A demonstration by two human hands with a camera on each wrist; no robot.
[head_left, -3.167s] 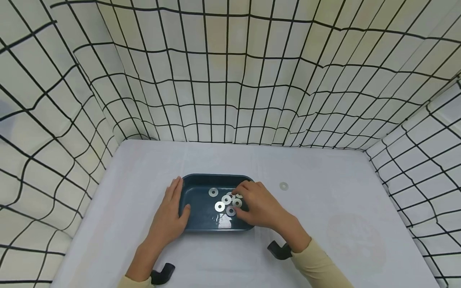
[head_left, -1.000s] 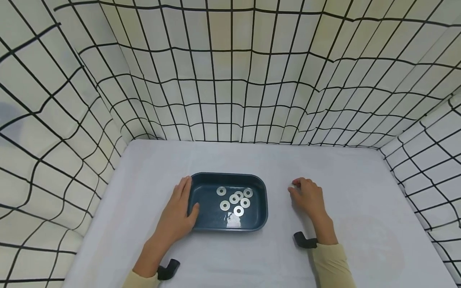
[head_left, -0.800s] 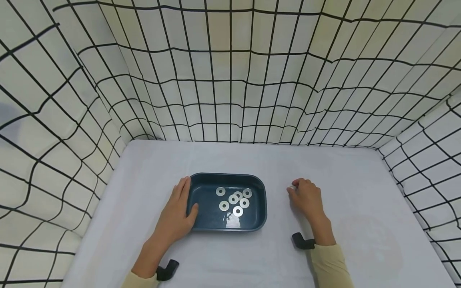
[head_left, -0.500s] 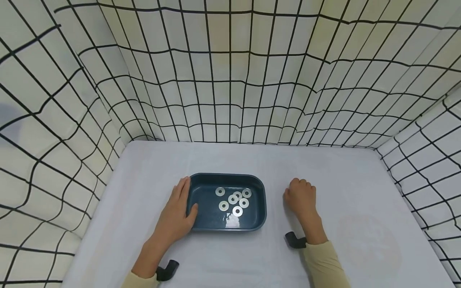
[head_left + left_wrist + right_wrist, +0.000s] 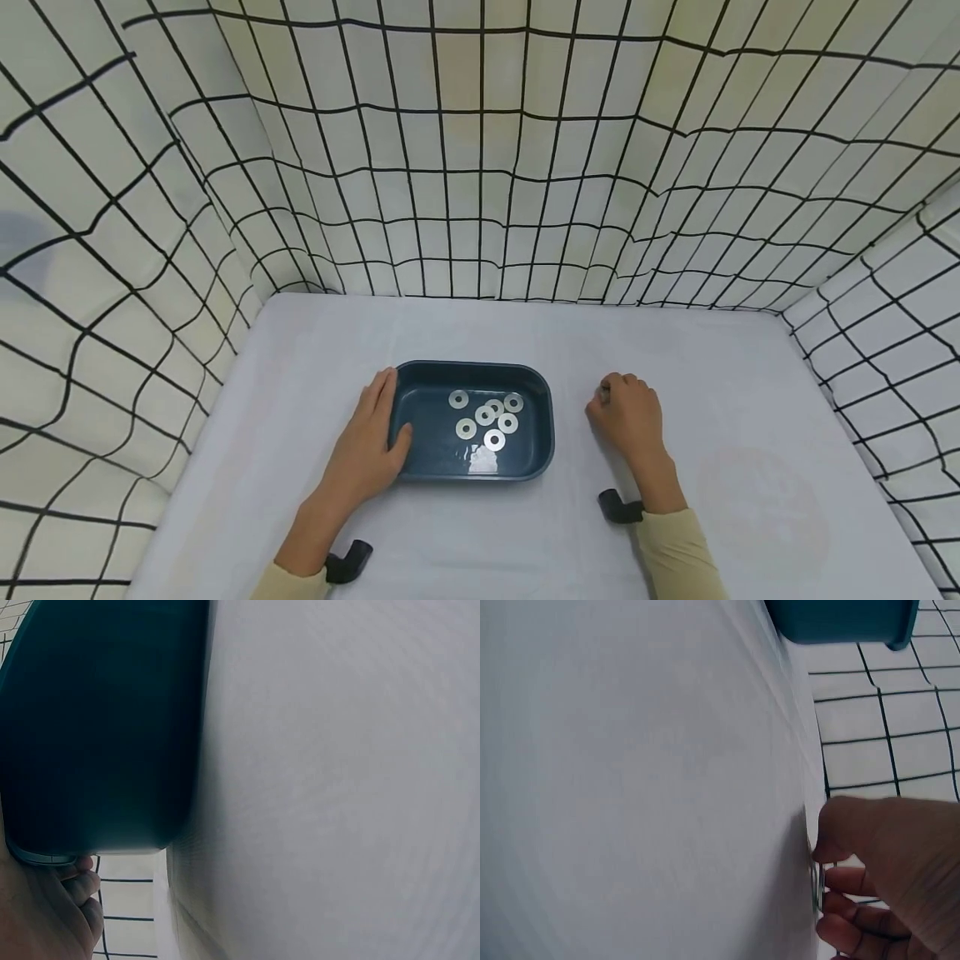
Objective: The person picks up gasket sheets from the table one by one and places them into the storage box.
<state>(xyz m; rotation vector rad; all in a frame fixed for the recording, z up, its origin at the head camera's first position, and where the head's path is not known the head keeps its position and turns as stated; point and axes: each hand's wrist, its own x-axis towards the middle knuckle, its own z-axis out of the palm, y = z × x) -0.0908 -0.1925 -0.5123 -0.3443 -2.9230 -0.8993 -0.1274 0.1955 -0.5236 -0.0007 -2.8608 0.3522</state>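
Observation:
A dark blue-green tray (image 5: 471,471) on the white cloth holds several flat metal washers (image 5: 466,429), two of which overlap. My left hand (image 5: 360,450) rests along the tray's left rim, fingers straight, thumb over the near part of the rim. In the left wrist view, its fingertips (image 5: 86,889) show by the tray's end. To the right of the tray, my right hand (image 5: 628,417) pinches a washer (image 5: 604,392) between thumb and curled fingers, close to the cloth. The right wrist view shows thin metal edges (image 5: 817,885) at these fingertips; how many washers they belong to I cannot tell.
A white cloth (image 5: 450,533) covers the table. White walls with black netting (image 5: 480,167) enclose it at the back and sides. Black curved pieces (image 5: 621,507) sit at both wrists, beside the sleeves.
My right hand has left the tray and moved right, to where a lone washer lay on the cloth; it now holds a washer there. My left hand has stayed on the tray's rim.

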